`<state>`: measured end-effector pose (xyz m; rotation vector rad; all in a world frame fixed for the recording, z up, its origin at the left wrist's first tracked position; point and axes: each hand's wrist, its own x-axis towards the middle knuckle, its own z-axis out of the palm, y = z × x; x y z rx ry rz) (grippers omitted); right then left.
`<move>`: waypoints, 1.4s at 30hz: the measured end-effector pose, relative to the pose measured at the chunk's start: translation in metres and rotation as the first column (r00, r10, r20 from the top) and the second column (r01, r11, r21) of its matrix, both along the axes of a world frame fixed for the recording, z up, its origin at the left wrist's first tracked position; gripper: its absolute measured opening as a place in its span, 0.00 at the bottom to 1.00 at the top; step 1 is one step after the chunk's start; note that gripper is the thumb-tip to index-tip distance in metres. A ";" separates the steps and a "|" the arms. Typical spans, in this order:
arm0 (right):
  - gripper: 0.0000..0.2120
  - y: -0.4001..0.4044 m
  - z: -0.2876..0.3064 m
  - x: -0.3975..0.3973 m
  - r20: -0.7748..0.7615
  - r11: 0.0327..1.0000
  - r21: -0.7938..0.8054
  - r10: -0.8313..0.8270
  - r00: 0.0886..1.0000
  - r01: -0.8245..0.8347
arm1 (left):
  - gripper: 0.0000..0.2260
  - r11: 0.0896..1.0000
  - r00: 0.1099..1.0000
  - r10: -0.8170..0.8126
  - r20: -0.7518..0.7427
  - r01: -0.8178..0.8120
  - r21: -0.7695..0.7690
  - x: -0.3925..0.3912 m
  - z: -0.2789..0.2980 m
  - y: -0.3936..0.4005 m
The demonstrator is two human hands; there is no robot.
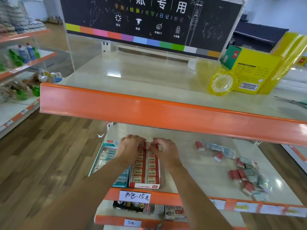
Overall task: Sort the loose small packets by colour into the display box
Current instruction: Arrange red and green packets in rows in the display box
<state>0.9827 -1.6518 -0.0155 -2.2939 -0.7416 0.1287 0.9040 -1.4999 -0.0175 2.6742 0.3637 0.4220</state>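
Note:
A red display box (144, 185) stands on the middle shelf, filled with rows of red-and-cream packets. A teal display box (101, 156) lies right beside it on the left, holding pale blue packets. My left hand (129, 146) and my right hand (164, 150) meet at the far end of the red box, fingers curled over a red packet (148, 145) there. Loose red and blue packets (247, 178) lie scattered on the right of the shelf, with a few more (216, 150) further back.
The orange edge of the upper shelf (166, 113) overhangs the work area. A yellow carton (249, 70) stands on that upper shelf at right. A handwritten price tag (134, 196) sits on the shelf's front rail. Wooden floor lies to the left.

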 end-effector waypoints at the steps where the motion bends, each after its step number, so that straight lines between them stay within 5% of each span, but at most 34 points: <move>1: 0.06 0.000 0.000 -0.001 -0.007 1.000 0.002 -0.005 1.000 0.005 | 0.12 1.000 1.000 0.000 0.002 0.000 -0.002 0.000 0.000 0.000; 14: 0.08 -0.027 -0.008 0.001 -0.011 0.997 0.076 -0.033 0.999 0.034 | 0.13 1.000 0.999 0.019 0.027 -0.020 0.019 0.003 0.012 -0.042; 42: 0.13 -0.214 -0.025 0.011 -0.043 0.911 0.068 -0.404 0.914 0.406 | 0.14 0.947 0.945 -0.320 -0.069 0.320 -0.012 0.039 -0.011 -0.218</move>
